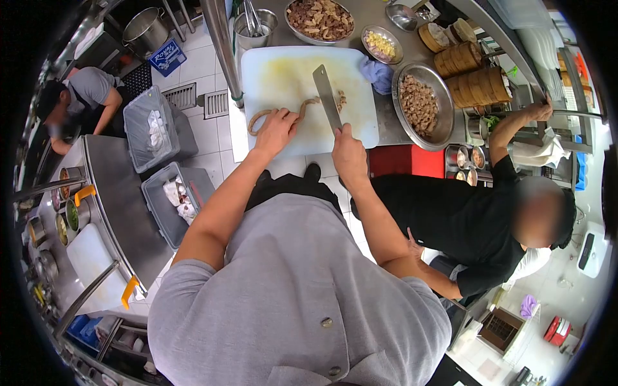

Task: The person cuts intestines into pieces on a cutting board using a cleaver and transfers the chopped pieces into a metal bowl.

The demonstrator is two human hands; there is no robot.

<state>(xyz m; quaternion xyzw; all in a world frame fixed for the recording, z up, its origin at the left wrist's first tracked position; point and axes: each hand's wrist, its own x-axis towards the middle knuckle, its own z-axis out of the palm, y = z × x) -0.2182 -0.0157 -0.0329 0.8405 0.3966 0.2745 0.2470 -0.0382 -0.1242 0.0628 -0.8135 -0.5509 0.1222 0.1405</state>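
On the white cutting board [270, 77] lies a long, thin, curved brown sausage-like strip [257, 119]. My left hand [277, 130] presses down on it with the fingers bent around it, so part of the strip is hidden. A cleaver [326, 93] is gripped by its handle in my right hand [350, 154], its blade pointing away from me just right of the strip's end. Small chopped brown pieces [342, 101] lie by the blade's right side. A crumpled blue cloth [378, 74] rests at the board's right edge.
A large metal bowl [445, 96] of chopped meat stands right of the board, beside bamboo steamers [477, 88]. Behind are a bowl of meat pieces [320, 20] and a metal pot [256, 38]. One person in black [444, 209] stands close on my right; another [90, 96] bends at left.
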